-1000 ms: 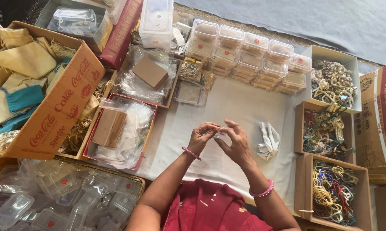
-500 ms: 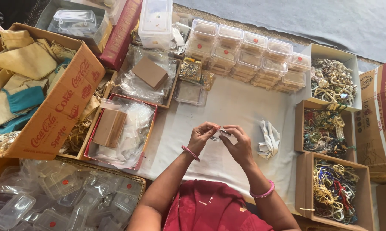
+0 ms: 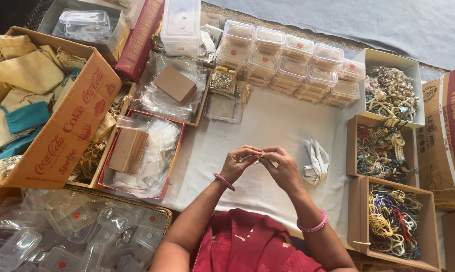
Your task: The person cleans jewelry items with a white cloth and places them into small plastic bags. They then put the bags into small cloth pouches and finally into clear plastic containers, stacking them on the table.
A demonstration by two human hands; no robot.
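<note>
White cloth (image 3: 267, 126) centre: left hand (image 3: 236, 163) and right hand (image 3: 283, 168) pinch a tiny item (image 3: 256, 158) together; bead boxes (image 3: 388, 151) at three o'clock.

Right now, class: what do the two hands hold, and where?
Left hand and right hand pinch a small pale item between fingertips; too small to identify.

Bright, even daylight; soft shadows; sharp focus, slight edge distortion.
</note>
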